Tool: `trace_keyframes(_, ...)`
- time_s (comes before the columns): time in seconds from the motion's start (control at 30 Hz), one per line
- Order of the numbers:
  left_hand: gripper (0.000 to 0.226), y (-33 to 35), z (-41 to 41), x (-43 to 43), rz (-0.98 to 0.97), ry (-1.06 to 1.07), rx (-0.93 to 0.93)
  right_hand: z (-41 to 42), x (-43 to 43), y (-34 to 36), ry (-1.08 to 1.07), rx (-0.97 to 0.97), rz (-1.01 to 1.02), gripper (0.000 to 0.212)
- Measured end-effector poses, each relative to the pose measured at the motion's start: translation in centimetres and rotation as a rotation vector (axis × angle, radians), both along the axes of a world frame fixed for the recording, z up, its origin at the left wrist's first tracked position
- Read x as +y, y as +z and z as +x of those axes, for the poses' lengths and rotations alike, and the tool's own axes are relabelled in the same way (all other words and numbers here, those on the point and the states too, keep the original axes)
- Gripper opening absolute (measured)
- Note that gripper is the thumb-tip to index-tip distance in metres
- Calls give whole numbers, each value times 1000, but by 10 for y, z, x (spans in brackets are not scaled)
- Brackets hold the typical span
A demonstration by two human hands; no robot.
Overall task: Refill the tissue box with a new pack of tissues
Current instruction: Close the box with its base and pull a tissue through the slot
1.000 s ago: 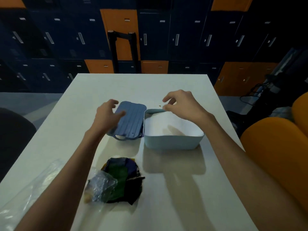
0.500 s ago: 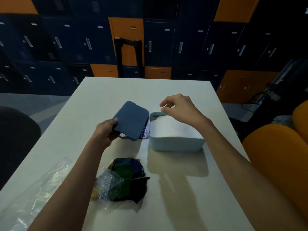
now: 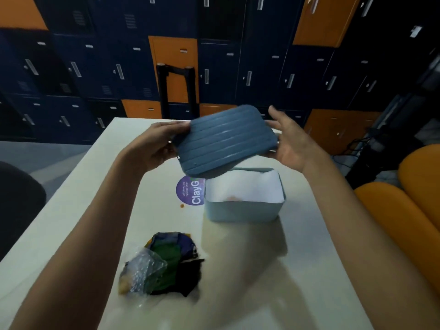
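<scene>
Lid (image 3: 226, 141) held tilted above box (image 3: 245, 210) of tissues (image 3: 242, 186); gripped by L hand (image 3: 154, 146), R hand (image 3: 288, 144) laid flat against its end

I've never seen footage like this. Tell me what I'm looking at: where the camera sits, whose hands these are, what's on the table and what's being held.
There is no machine here: a person works with two bare hands, and the one camera sits on their head, looking forward and down, so you see roughly their own view. The left hand grips the left edge of a ribbed blue lid, held tilted in the air; the right hand, fingers fairly straight, meets its right edge. Below it, on the white table, stands the open light blue tissue box, filled with white tissues. Beside it is a round purple sticker, and nearer the person lies a crumpled wrapper of dark and clear plastic. Lockers line the wall behind.
</scene>
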State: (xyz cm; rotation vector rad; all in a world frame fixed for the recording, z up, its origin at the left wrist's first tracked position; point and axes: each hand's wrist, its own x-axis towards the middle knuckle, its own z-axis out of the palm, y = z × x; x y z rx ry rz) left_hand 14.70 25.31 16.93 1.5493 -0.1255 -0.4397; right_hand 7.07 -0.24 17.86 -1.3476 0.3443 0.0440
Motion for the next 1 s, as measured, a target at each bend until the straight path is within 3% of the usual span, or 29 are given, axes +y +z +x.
trace_keyframes(0.1, 32, 0, -2, -24, -74, 45, 61, -9, -17, -11, 2, 7, -62, 31)
trace_keyframes(0.2, 42, -15, -8, -39, -176, 70, 230, -20, -25, -21, -88, 48, 47, 15)
trace_keyframes(0.3, 35, -48, -13, -42, -21, 37, 251, -27, -28, -36, -89, 128, 44, 24)
trace_keyframes(0.4, 29, -74, -17, -42, 126, 15, 130, -30, -29, -51, -47, 192, -52, 31)
trace_keyframes(0.73, 49, -84, -5, -59, 554, -37, -6, -32, -33, -64, -66, 294, -486, 21)
trace_keyframes(0.83, 79, -75, -4, -71, 716, -108, -198, -33, -38, -69, -75, 284, -566, 23)
trace_keyframes(0.9, 102, -66, -8, -83, 776, -267, -326, -33, -40, -71, -80, 276, -567, 22)
trace_keyframes(1.0, 117, -60, -18, -108, 890, -547, -457, -33, -45, -74, -82, 275, -535, 24)
